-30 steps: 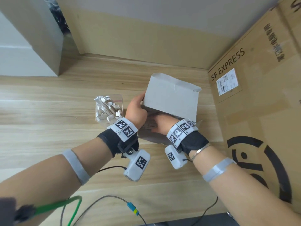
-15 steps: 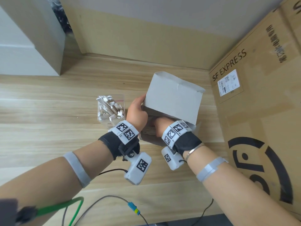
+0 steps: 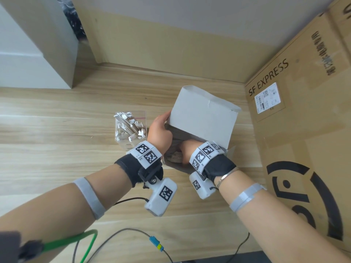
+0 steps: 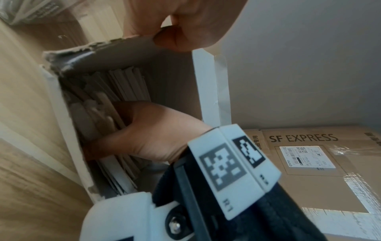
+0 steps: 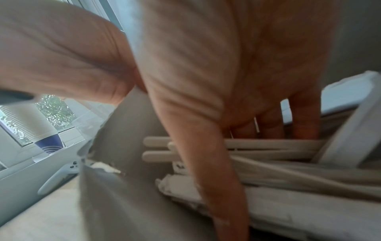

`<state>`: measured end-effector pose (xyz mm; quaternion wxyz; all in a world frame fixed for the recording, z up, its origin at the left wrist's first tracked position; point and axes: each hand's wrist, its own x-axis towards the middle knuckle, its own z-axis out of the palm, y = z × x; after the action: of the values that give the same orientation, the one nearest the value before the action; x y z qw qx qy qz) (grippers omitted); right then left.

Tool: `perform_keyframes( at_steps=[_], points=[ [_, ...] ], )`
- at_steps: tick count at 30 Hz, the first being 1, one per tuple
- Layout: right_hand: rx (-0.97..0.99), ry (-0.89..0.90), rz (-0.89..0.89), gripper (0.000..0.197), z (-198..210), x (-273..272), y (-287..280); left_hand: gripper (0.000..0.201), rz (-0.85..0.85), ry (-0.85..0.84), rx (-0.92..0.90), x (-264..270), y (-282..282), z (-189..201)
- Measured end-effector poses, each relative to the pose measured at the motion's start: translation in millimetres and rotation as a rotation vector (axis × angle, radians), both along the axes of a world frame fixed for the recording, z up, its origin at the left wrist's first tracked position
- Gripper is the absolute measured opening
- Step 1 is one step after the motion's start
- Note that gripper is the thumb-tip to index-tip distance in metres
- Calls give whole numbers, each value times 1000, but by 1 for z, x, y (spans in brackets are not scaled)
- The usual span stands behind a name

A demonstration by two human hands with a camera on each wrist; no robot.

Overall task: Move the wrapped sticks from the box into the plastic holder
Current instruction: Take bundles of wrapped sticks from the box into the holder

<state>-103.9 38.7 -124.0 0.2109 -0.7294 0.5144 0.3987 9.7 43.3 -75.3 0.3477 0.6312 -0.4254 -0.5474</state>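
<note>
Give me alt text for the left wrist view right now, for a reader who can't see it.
The right hand reaches into the open grey box and closes round a bundle of wrapped sticks, while the left hand pinches the box's torn flap at the top. A brown SF EXPRESS carton stands behind on the right, and the wooden table shows on the left.

A pale wooden table (image 3: 47,141) carries a clear holder (image 3: 140,118) of wrapped sticks (image 3: 129,126), a grey box (image 3: 205,114) beside it, a large carton (image 3: 303,130) and loose cables (image 3: 121,232).
</note>
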Motion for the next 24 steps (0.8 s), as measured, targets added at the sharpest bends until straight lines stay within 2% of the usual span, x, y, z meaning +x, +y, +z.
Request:
perform_keyframes(
  at_steps=[3, 8, 12, 17, 22, 24],
  points=[
    [-3, -6, 30, 18, 2, 0, 0, 79, 7, 7, 9, 1, 1, -2],
    [35, 11, 35, 24, 7, -1, 0, 80, -2, 6, 14, 2, 0, -2],
    [116, 2, -37, 19, 8, 0, 4, 81, -5, 20, 30, 2, 0, -3],
    [-17, -188, -180, 36, 26, -3, 9, 79, 5, 34, 61, 3, -1, 1],
    [35, -175, -188, 38, 34, 1, 10, 79, 9, 26, 79, 3, -1, 3],
    [110, -106, -145, 37, 35, 5, 7, 79, 4, 21, 99, 3, -1, 4]
  ],
)
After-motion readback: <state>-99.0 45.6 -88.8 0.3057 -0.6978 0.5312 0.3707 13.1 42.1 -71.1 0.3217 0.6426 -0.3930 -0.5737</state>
